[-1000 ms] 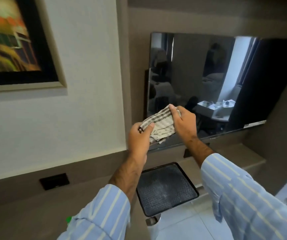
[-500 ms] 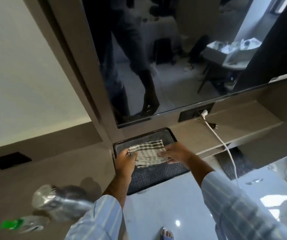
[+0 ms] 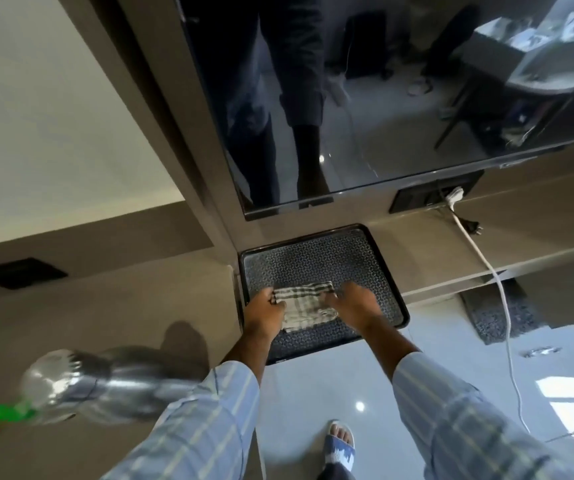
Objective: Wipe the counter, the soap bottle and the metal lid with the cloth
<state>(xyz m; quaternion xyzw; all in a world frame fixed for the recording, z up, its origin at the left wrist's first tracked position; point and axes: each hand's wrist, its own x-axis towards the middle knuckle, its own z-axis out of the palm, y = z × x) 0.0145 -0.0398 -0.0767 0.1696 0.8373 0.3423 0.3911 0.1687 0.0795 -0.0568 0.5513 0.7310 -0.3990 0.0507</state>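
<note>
Now my left hand (image 3: 265, 311) pinches the left edge of the checked cloth (image 3: 304, 305), while my right hand (image 3: 353, 304) lies on its right side, fingers spread and pressing down. It rests crumpled on the black patterned tray (image 3: 375, 271) below the dark screen (image 3: 400, 98). Left of me, on the counter (image 3: 112, 306), a clear bottle (image 3: 71, 382) with a green cap is blurred; no writing on it is readable.

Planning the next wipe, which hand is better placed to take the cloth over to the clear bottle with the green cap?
Probably the left hand. It grips the checked cloth on the tray, and the bottle lies on the counter to its left; the right hand would cross over.
</note>
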